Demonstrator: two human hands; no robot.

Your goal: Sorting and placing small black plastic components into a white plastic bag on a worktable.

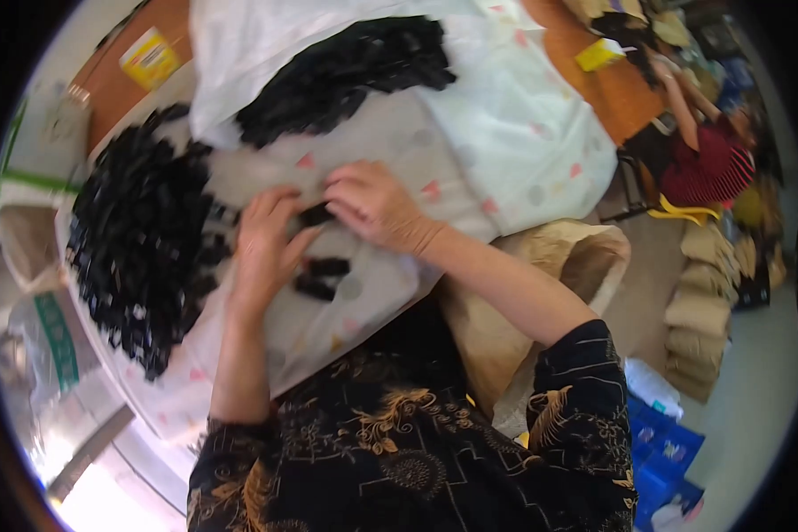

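A cloth [390,133] with pink and grey marks covers the table in front of me. My left hand [268,238] rests over it beside the left pile, thumb apart from the fingers and nothing visible in its grasp. My right hand [377,204] is closed, fingers curled at the end of a small black piece [314,215] that lies between both hands. Just below are a few loose black strips [322,277], their exact kind unclear. A large heap of shiny black pieces [137,239] spreads to the left. More black pieces [350,75] form a long pile at the far side.
An open brown paper sack [541,275] stands right of my lap. At the far right, a person in a dark red top [709,164] works at another table. Stacked tan bags [700,310] and blue bags [665,452] lie on the floor to the right.
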